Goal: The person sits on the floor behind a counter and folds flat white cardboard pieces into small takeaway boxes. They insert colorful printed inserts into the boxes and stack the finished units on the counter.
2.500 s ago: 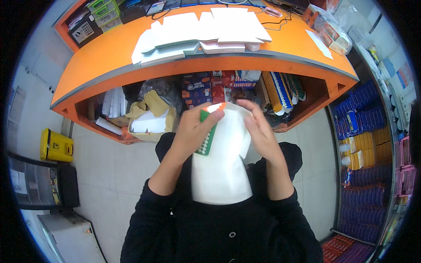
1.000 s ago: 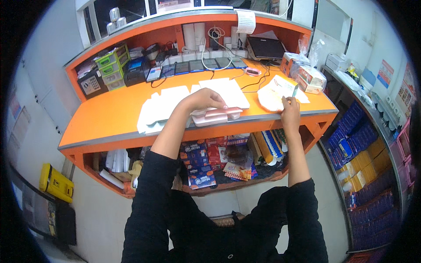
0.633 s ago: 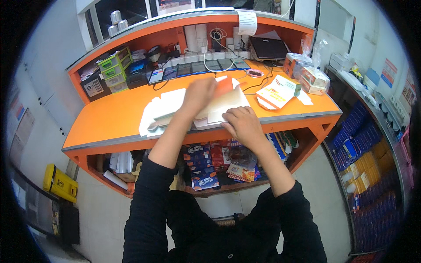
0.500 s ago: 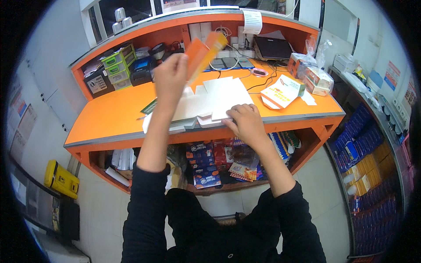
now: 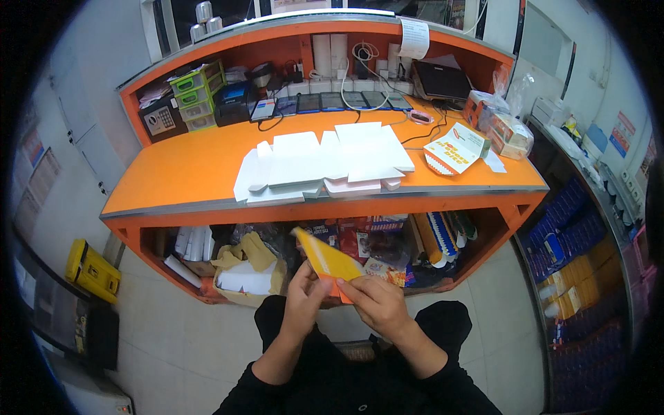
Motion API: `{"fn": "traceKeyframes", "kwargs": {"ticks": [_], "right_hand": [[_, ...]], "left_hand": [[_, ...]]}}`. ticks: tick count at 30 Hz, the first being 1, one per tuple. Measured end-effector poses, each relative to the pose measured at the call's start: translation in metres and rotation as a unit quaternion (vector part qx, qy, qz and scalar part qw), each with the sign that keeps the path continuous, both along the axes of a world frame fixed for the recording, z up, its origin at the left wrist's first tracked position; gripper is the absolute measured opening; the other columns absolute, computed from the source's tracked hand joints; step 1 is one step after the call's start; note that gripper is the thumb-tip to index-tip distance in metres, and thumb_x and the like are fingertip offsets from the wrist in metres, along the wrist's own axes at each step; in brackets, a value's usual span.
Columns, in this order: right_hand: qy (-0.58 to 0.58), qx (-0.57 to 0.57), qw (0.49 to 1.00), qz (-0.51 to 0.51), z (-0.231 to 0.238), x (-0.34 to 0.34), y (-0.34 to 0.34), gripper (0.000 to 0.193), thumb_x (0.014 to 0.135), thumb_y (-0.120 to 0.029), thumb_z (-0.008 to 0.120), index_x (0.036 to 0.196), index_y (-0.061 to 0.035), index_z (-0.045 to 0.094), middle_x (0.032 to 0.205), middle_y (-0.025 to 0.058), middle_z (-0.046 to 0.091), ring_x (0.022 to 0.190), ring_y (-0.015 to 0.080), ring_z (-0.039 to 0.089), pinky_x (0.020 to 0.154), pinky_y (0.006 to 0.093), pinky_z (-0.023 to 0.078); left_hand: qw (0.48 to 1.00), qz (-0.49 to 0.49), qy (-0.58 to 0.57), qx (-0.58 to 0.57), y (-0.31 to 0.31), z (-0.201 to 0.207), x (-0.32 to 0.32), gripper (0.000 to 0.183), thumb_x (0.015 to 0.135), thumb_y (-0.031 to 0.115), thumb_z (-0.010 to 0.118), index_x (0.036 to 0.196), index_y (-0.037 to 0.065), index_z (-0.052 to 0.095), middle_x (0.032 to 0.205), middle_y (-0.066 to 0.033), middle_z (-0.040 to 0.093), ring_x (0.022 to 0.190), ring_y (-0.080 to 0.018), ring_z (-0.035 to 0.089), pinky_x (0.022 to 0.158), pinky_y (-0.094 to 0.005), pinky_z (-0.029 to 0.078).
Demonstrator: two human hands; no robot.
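A yellow and orange flat cardboard piece (image 5: 330, 260) is held over my lap, below the counter's front edge, and tilts down to the right. My left hand (image 5: 303, 299) grips its lower left side, thumb on top. My right hand (image 5: 379, 303) is closed on its lower right part, the thumb pressing the face. On the orange counter lies a stack of white flattened carton blanks (image 5: 311, 158) with cut flaps, some overhanging the front edge. To the right of the stack a printed white and orange carton (image 5: 454, 149) stands partly folded.
Phones and tablets (image 5: 332, 102) line the back of the counter. Green drawers (image 5: 195, 100) stand at left, a black laptop (image 5: 443, 80) at right. Beneath the counter are a brown paper bag (image 5: 232, 257) with white pieces and packaging. A shelf of blue packs (image 5: 553, 238) stands at right.
My left hand has come down from above the counter to my lap with the cardboard piece. My right hand has left the white stack and now holds the piece too.
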State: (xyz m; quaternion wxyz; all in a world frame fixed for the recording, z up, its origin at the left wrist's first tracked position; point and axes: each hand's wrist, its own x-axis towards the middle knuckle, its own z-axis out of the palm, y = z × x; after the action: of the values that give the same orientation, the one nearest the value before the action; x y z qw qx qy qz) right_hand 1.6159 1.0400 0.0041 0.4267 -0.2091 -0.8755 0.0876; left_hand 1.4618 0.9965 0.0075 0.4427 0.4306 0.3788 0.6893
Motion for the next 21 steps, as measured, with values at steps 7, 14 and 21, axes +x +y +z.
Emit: {"fn": "traceKeyframes", "kwargs": {"ticks": [7, 14, 21], "right_hand": [[0.042, -0.011, 0.991, -0.127, -0.016, 0.02, 0.0, 0.021, 0.07, -0.002, 0.068, 0.091, -0.0045, 0.069, 0.084, 0.0092, 0.063, 0.074, 0.0245, 0.062, 0.065, 0.0312, 0.05], [0.247, -0.243, 0.934, -0.093, -0.021, 0.006, -0.017, 0.014, 0.071, 0.004, 0.071, 0.084, 0.001, 0.07, 0.081, 0.0089, 0.063, 0.071, 0.0154, 0.059, 0.062, 0.0248, 0.046], [0.253, -0.275, 0.925, -0.063, -0.026, 0.009, -0.012, 0.01, 0.077, -0.001, 0.069, 0.087, 0.0004, 0.07, 0.082, 0.0074, 0.063, 0.072, 0.0123, 0.06, 0.06, 0.0225, 0.047]], "left_hand": [[0.992, 0.046, 0.058, -0.1, -0.004, -0.028, -0.004, 0.013, 0.085, 0.006, 0.065, 0.093, -0.004, 0.062, 0.081, -0.0078, 0.065, 0.066, -0.0094, 0.062, 0.062, -0.0209, 0.052], [0.935, 0.204, 0.271, 0.105, -0.006, -0.035, 0.035, 0.011, 0.075, -0.004, 0.069, 0.085, -0.006, 0.066, 0.075, -0.0126, 0.065, 0.065, -0.0161, 0.063, 0.06, -0.0237, 0.047], [0.935, 0.136, 0.31, 0.104, -0.008, -0.031, 0.028, 0.013, 0.076, -0.003, 0.068, 0.089, -0.004, 0.068, 0.085, -0.013, 0.065, 0.076, -0.0174, 0.064, 0.065, -0.0243, 0.048]]}}
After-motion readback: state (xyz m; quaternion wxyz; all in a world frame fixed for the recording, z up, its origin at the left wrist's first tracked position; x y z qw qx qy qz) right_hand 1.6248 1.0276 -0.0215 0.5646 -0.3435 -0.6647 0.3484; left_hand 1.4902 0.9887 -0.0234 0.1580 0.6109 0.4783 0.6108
